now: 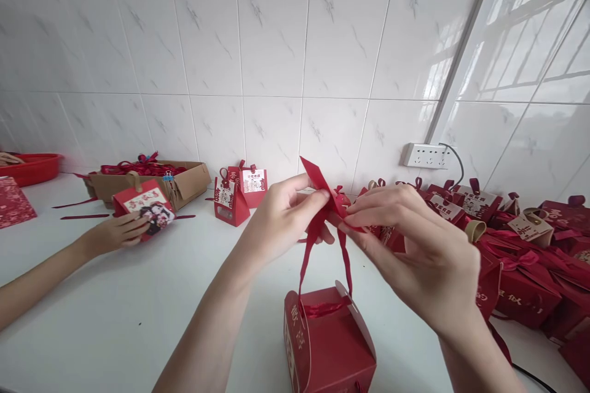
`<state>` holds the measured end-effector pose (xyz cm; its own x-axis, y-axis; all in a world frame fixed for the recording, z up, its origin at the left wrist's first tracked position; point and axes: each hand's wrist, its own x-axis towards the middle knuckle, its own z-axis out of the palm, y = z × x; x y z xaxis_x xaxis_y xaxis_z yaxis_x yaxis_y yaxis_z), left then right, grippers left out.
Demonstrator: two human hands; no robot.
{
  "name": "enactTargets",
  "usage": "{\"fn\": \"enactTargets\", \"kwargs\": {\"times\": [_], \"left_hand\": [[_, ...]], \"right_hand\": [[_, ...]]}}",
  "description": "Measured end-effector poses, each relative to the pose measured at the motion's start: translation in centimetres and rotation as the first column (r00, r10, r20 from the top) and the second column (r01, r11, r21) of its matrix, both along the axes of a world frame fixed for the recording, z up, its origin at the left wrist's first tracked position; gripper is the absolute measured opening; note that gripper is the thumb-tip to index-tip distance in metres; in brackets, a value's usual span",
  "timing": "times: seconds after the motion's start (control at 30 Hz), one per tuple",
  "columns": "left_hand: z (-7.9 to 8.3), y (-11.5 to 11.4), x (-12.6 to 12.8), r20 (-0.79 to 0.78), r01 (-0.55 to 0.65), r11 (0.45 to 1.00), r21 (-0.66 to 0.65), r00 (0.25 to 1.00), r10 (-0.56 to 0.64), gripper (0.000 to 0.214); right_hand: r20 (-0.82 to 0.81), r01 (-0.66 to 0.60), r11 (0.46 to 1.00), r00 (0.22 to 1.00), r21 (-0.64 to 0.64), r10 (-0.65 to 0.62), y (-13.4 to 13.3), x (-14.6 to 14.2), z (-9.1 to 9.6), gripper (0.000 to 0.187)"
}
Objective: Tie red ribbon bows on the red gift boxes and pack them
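Observation:
A red gift box [329, 344] stands on the white counter [129, 301] right in front of me, its top flaps open. A red ribbon [322, 221] rises from it in two strands to my hands. My left hand [281, 221] pinches the ribbon from the left, fingers closed on it. From the right, my right hand [415, 252] pinches the same ribbon at the knot. Both hands hover above the box.
Another person's hand [117, 232] at the left holds a red box with a picture label [145, 206]. A cardboard tray of ribbons [184, 183], two finished red boxes [239, 193], a red basin [30, 167], a pile of boxes at right [520, 245] and a wall socket [426, 155] surround.

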<state>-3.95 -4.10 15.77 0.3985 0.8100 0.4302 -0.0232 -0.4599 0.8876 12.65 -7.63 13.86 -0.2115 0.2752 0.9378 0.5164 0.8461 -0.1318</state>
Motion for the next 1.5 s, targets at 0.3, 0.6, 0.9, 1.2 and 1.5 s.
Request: {"fn": "enactTargets", "kwargs": {"times": [0.3, 0.6, 0.9, 1.2, 1.5], "left_hand": [[0.5, -0.4, -0.7, -0.072, -0.024, 0.999, 0.036, 0.997, 0.027, 0.022], [0.8, -0.2, -1.3, -0.247, 0.034, 0.973, 0.229, 0.969, 0.024, 0.023], [0.5, -0.1, -1.3, -0.291, 0.026, 0.945, 0.327, 0.954, 0.074, 0.024], [0.4, -0.8, -1.2, -0.328, 0.05, 0.918, 0.394, 0.94, 0.089, 0.02], [0.4, -0.8, -0.7, -0.322, 0.069, 0.866, 0.495, 0.94, 0.109, 0.024]], "right_hand": [[0.223, 0.083, 0.992, 0.973, -0.099, -0.059, -0.7, 0.2, 0.5, 0.01], [0.299, 0.094, 0.973, 0.954, -0.209, -0.028, -0.4, 0.1, 0.5, 0.012], [-0.233, -0.295, 0.808, 0.951, -0.51, 0.201, 0.4, 0.2, 0.2, 0.022], [-0.185, -0.266, 0.642, 0.964, -0.719, 0.193, 0.5, 0.4, 0.7, 0.02], [-0.088, -0.026, 0.751, 0.995, -0.659, -0.043, 0.0, 0.0, 0.3, 0.026]]}}
